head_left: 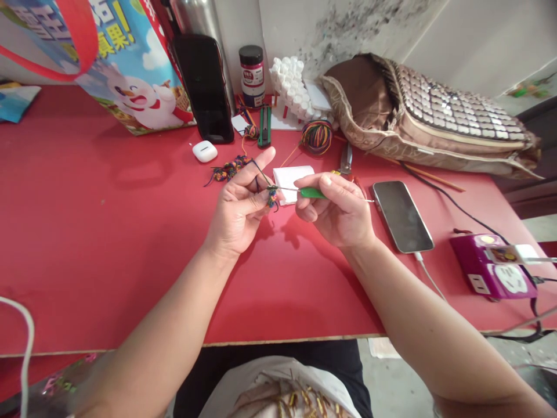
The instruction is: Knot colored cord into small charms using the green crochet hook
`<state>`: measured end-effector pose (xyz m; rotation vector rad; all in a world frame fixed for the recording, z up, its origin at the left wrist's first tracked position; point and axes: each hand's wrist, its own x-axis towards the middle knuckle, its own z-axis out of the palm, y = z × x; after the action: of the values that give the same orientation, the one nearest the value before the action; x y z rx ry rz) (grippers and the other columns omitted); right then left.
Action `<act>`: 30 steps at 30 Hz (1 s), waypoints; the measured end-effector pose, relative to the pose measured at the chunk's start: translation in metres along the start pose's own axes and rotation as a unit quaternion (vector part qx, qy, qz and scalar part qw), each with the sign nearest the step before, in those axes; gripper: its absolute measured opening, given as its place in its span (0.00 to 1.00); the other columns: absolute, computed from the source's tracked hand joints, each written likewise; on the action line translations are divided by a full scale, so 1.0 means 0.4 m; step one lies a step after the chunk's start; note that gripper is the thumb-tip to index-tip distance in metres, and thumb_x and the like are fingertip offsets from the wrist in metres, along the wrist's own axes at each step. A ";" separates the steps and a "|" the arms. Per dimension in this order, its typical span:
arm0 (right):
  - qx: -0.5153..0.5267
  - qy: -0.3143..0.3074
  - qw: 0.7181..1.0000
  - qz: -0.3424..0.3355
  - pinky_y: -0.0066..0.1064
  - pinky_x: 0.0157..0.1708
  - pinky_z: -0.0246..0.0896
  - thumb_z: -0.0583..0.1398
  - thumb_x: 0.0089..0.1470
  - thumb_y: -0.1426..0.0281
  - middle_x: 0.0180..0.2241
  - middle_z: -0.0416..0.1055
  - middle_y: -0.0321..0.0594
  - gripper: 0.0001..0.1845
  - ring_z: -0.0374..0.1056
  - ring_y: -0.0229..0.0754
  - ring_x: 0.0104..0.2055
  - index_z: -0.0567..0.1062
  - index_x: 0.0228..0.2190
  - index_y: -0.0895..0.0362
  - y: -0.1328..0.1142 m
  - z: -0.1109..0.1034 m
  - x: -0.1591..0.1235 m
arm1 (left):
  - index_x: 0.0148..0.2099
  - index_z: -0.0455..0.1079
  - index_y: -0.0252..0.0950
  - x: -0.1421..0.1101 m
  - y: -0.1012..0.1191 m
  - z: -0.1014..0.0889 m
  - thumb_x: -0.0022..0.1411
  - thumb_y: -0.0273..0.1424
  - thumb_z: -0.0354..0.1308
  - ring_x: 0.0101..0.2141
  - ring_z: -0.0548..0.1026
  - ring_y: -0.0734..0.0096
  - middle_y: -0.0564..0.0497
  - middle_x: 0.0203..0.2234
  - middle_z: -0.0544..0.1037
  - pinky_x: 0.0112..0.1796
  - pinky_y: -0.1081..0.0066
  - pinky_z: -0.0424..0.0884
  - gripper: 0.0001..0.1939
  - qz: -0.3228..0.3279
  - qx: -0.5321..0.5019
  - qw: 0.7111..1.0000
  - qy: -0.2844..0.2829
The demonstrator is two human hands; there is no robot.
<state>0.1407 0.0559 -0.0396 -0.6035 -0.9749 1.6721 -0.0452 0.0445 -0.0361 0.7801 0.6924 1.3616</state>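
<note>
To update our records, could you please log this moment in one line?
left hand: pinching yarn piece | right hand: holding green-handled hook | surface: red table

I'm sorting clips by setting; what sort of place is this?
Probably a craft table, perhaps in a home: the right hand holds a green-handled hook, a multicoloured yarn ball lies beyond, and a cabled phone lies nearby.

on the cartoon-printed shopping bag (pixel 150 69) at the upper left of the frame, yellow chinese characters (pixel 115 42) read "真果!"; larger white characters (pixel 46 13) ran partly out of frame. the label (pixel 253 76) on the black-lidded jar (pixel 252 94), upper centre, was too small to read.
</note>
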 end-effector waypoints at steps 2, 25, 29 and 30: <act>0.009 -0.004 1.000 0.001 0.31 0.25 0.66 0.73 0.59 0.59 0.27 0.83 0.39 0.13 0.67 0.34 0.21 0.90 0.35 0.55 -0.002 0.002 0.000 | 0.53 0.85 0.44 -0.002 0.003 0.004 0.53 0.23 0.78 0.29 0.79 0.77 0.57 0.28 0.79 0.27 0.79 0.72 0.25 -0.013 -0.017 1.000 0.001; -0.085 0.043 0.995 -0.031 0.32 0.22 0.64 0.74 0.56 0.56 0.23 0.80 0.39 0.15 0.65 0.35 0.19 0.89 0.31 0.56 -0.022 -0.001 -0.003 | 0.53 0.88 0.47 -0.006 -0.010 0.010 0.58 0.24 0.75 0.30 0.73 0.73 0.53 0.28 0.80 0.34 0.74 0.76 0.21 0.131 0.121 0.984 0.010; -0.086 0.043 0.995 -0.027 0.33 0.23 0.65 0.75 0.56 0.55 0.23 0.80 0.39 0.16 0.66 0.36 0.20 0.89 0.32 0.56 -0.018 0.005 -0.004 | 0.55 0.87 0.48 -0.005 -0.015 0.004 0.59 0.27 0.76 0.30 0.73 0.73 0.53 0.29 0.80 0.34 0.75 0.77 0.22 0.155 0.154 0.976 0.004; -0.085 0.042 0.995 -0.026 0.33 0.24 0.66 0.75 0.56 0.54 0.24 0.80 0.39 0.17 0.67 0.36 0.21 0.89 0.33 0.56 -0.016 0.008 -0.005 | 0.55 0.87 0.48 -0.004 -0.017 0.002 0.59 0.27 0.76 0.30 0.73 0.73 0.53 0.30 0.80 0.34 0.75 0.77 0.22 0.156 0.160 0.975 0.002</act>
<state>0.1423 0.0539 -0.0327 -0.7488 -1.0709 1.5153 -0.0408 0.0424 -0.0413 1.1820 0.8299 1.5543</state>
